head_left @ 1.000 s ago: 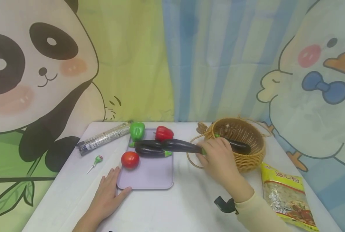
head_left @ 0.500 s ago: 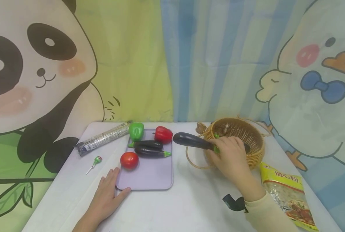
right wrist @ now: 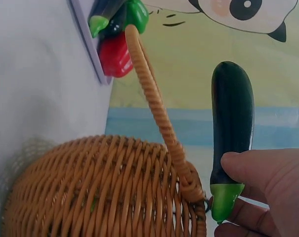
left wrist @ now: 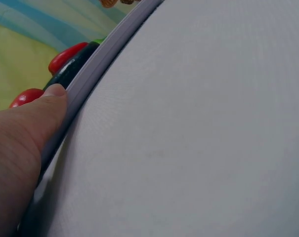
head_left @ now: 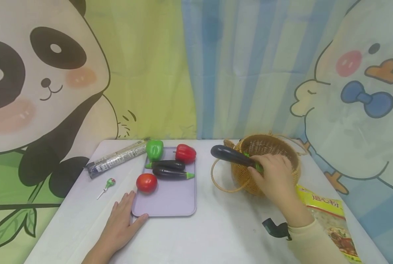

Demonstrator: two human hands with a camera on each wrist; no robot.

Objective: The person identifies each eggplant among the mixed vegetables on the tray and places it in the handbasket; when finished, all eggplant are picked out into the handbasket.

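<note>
My right hand (head_left: 273, 179) pinches an eggplant (head_left: 232, 154) by its green stem end, above the left rim of the wicker basket (head_left: 246, 183). In the right wrist view this eggplant (right wrist: 232, 118) stands upright between thumb and fingers, beside the basket's handle (right wrist: 156, 103). Green bits show inside the basket behind the hand; the rest of its contents is hidden. My left hand (head_left: 120, 223) rests at the near left corner of the lilac tray (head_left: 173, 203), its thumb (left wrist: 53, 98) on the rim. On the tray lie two eggplants (head_left: 171, 173), a tomato (head_left: 146, 183), a red pepper (head_left: 185, 153) and a green pepper (head_left: 155, 149).
A yellow food bag (head_left: 331, 220) lies at the right, partly behind the right sleeve. A long silver packet (head_left: 118, 157) and a lollipop (head_left: 108, 184) lie left of the tray. A patterned curtain (head_left: 150, 73) hangs behind the table.
My right hand has carried the eggplant rightward from over the tray to the basket, and its free end now tilts up. My left hand has stayed at the tray.
</note>
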